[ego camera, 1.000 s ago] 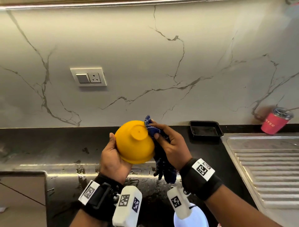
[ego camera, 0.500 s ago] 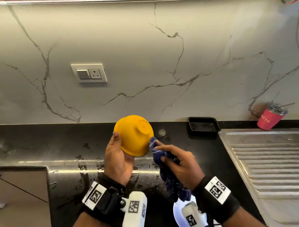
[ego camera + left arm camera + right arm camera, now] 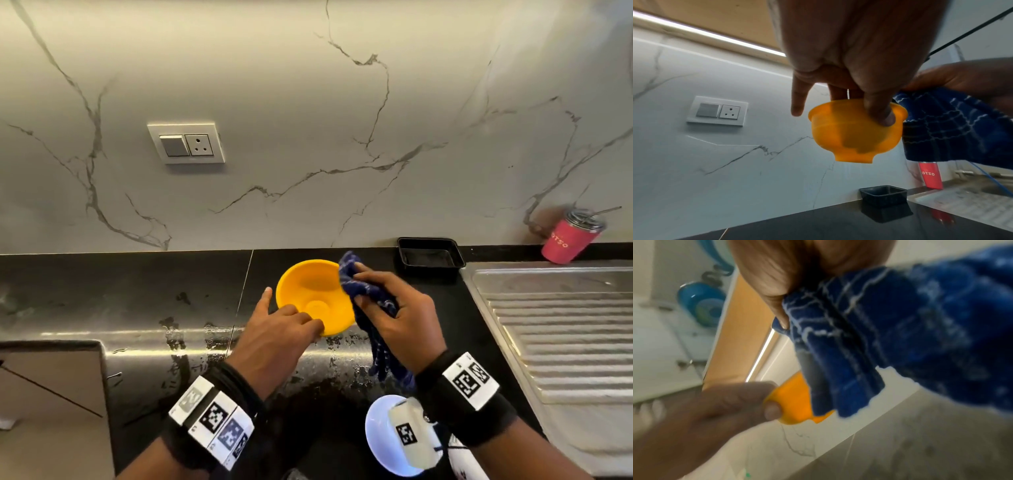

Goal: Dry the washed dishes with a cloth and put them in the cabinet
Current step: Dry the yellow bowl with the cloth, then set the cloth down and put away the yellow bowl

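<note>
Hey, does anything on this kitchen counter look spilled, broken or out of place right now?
Only water: splashes and streaks lie on the black counter along its front edge, below the yellow bowl. The red tumbler only looks tilted through the wide lens. Nothing appears broken.

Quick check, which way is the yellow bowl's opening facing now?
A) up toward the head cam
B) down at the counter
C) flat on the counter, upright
A: in the head view the yellow bowl shows its inside; the left hand pinches its rim above the counter.
</note>
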A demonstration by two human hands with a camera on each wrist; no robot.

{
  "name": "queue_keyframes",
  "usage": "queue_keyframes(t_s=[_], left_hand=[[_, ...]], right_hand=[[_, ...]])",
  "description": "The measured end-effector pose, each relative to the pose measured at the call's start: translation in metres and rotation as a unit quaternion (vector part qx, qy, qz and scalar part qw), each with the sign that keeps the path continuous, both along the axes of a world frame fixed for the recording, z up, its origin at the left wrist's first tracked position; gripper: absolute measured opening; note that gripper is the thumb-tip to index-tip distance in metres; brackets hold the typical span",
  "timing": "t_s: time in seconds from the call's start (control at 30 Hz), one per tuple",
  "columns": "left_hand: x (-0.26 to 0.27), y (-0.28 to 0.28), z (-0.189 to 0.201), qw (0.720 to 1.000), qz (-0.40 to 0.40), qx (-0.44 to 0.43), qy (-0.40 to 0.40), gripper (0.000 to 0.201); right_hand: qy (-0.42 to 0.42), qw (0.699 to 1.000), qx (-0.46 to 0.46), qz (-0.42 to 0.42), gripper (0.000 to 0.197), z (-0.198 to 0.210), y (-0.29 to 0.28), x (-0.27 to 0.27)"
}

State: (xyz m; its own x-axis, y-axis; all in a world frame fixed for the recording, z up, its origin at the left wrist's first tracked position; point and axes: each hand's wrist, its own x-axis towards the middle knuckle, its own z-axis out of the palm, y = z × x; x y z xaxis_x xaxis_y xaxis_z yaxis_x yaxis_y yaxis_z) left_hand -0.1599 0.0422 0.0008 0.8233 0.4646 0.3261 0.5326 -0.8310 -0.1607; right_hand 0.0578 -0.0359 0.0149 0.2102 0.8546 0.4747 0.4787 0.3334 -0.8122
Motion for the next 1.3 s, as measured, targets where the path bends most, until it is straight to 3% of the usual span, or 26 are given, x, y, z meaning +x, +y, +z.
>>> queue_keyframes(t_s=[0.1,0.17,0.23,0.37,0.47,0.6,0.8,0.9,1.03,1.13,1.23,1.3], left_hand=[[0.006,0.002,0.01,1.0,-0.004,0.002,-0.013,0.016],[0.009,0.004,0.014,0.999,0.014,-0.019,-0.028,0.014],[0.01,0.008,0.014,0.997,0.044,-0.041,-0.058,0.014],[0.014,0.015,0.002,0.989,0.074,-0.063,-0.115,0.017],[0.022,0.017,-0.015,0.988,0.054,-0.074,-0.126,0.008],[0.04,0.02,-0.034,0.985,0.059,-0.115,-0.111,0.022],[0.059,0.032,-0.05,0.981,0.081,-0.141,-0.104,0.019],[0.061,0.035,-0.051,0.978,0.11,-0.147,-0.096,0.02],[0.063,0.031,-0.048,0.973,0.133,-0.16,-0.094,0.021],[0.063,0.028,-0.049,0.969,0.143,-0.18,-0.092,0.022],[0.058,0.029,-0.055,0.964,0.153,-0.198,-0.091,0.023],[0.058,0.029,-0.054,0.962,0.156,-0.204,-0.088,0.022]], right_hand=[[-0.259,0.964,-0.007,0.062,0.031,-0.004,0.006,0.001],[-0.323,0.943,-0.019,0.071,0.029,-0.008,0.008,0.007],[-0.291,0.954,-0.053,0.051,0.03,-0.01,0.008,0.023],[-0.1,0.986,-0.126,-0.034,0.025,-0.014,0.009,0.074],[-0.074,0.981,-0.144,-0.105,0.014,-0.016,0.025,0.118],[-0.036,0.976,-0.149,-0.157,0.016,-0.023,0.069,0.176],[0.048,0.974,-0.204,-0.086,0.034,-0.025,0.157,0.255],[0.065,0.981,-0.179,-0.039,0.04,-0.023,0.19,0.274],[0.1,0.981,-0.161,-0.04,0.044,-0.042,0.211,0.289],[0.087,0.964,-0.239,-0.075,0.034,-0.078,0.214,0.301],[-0.019,0.927,-0.361,-0.101,0.014,-0.112,0.214,0.314],[-0.11,0.898,-0.407,-0.13,0.027,-0.119,0.211,0.318]])
